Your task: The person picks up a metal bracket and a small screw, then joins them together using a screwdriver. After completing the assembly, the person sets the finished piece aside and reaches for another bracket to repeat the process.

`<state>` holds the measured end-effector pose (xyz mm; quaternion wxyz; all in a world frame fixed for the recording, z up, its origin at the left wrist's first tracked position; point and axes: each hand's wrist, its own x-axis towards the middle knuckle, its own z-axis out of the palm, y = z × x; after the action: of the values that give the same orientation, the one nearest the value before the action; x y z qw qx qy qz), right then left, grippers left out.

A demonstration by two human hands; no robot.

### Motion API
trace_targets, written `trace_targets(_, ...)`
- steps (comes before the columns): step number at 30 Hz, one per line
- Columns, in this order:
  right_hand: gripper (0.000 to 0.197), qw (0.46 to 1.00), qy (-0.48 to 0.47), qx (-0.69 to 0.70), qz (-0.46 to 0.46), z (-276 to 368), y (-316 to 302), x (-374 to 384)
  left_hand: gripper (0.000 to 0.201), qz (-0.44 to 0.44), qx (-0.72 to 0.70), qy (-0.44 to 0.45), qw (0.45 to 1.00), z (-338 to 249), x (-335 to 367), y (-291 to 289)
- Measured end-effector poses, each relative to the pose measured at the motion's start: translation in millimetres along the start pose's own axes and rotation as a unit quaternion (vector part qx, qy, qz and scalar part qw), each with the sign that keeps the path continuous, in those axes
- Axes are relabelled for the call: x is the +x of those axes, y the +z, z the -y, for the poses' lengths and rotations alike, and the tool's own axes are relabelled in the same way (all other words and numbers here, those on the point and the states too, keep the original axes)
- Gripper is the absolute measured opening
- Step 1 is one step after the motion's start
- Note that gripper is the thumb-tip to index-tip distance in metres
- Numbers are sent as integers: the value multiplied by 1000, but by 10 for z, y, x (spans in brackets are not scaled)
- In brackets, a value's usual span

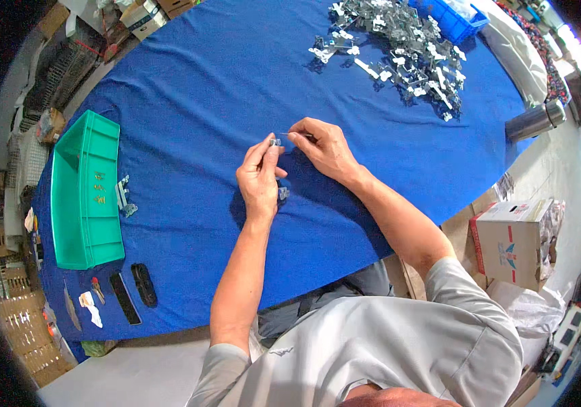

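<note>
Over the middle of the blue cloth, my left hand (260, 183) is closed, its thumb and fingers pinching a small shiny metal part (275, 142). A similar greyish piece (283, 194) shows beside the heel of that hand; whether it belongs to the same part I cannot tell. To its right, my right hand (328, 146) is closed too, thumb against forefinger. Between those fingertips a thin pin-like piece (284, 133) points left toward the metal part. Its exact kind is too small to make out.
A heap of metal parts (406, 54) lies far right by a blue basket (463, 27). A green bin (104, 237) stands at left, with loose metal pieces (125, 197) beside it. Near left lie a black strip (125, 298) and a red-handled tool (97, 288). A steel flask (534, 122) lies right.
</note>
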<state>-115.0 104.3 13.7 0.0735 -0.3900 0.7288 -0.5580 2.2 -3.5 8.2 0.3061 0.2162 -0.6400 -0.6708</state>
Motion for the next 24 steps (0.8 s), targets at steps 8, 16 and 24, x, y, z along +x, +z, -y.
trace_targets(8,10,998,-56,15,-13,-45,15,-35,22,-29,-77,-60,995,10,13,-33)
trace_targets(16,11,996,-81,-30,-8,-58,30,-68,19,-63,-107,-86,988,-18,-7,-58)
trace_targets(24,12,990,-121,-71,-5,-109,62,-43,20,-58,-111,-73,989,-1,39,-71)
